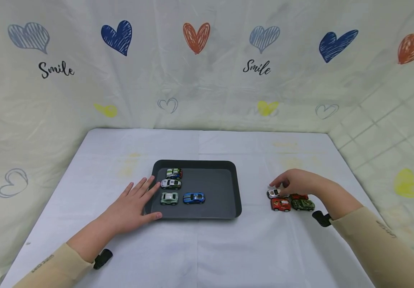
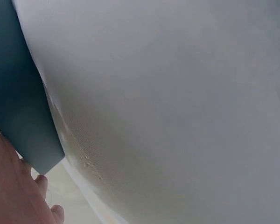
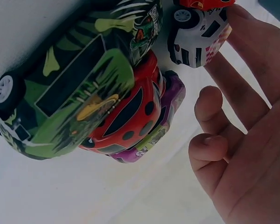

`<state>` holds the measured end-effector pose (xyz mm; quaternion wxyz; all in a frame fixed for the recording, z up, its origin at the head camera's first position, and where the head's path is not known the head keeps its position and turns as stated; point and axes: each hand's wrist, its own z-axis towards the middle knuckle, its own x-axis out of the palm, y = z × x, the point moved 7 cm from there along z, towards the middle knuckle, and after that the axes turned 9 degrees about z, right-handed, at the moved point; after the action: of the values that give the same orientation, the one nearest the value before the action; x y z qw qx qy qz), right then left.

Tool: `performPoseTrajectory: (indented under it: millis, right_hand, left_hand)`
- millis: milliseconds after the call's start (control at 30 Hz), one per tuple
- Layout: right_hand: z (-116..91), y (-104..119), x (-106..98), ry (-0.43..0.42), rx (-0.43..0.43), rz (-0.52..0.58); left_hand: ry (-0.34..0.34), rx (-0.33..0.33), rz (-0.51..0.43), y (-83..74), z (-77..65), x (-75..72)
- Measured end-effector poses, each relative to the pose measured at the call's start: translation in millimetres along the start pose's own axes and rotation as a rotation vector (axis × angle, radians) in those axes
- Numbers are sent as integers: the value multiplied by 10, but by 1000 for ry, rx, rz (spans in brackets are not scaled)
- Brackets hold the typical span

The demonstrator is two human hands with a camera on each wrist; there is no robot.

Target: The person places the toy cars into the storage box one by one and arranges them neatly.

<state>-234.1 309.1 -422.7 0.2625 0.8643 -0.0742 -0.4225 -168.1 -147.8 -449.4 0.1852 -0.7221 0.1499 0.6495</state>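
My left hand, fingers spread and straight, rests at the left rim of a dark grey tray. Inside the tray, toward its left side, are a multicoloured toy car, a white-and-black one, a pale green one and a blue one. To the right of the tray, my right hand pinches a white toy car between thumb and finger; its other fingers curl loosely. Beside that car stand a red toy car and a green camouflage toy car.
Close behind the green car, the right wrist view shows a red spotted toy car and a purple toy car. A white cloth covers the table. A curtain with printed hearts hangs behind it.
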Motion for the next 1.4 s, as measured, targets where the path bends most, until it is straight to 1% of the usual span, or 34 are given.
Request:
performPoseTrajectory:
  millis: [233,400,733,900,1100,1200,1400]
  right_hand:
    - [9,43,2,4,-36,-67]
    - [40,25,19,1,-46,-73]
    - [109,-44,48,30,4,8]
    - [93,-61,25,19,-25,49]
    - [99,-133,-8,11,-26,109]
    - [117,-144,-22,-2,-40,105]
    - [144,-92,-100,-43,-73,70]
  left_hand:
    - [4,-1,-2,10,8,20]
    - [10,-5,-14,3,4,8]
    - [-2,10,-8,29,-4,14]
    - [9,5,-6,39,7,35]
    - [14,3,-6,56,30,38]
    - [19,5,-10,58,24,38]
    - [-5,13,-2,51,23,14]
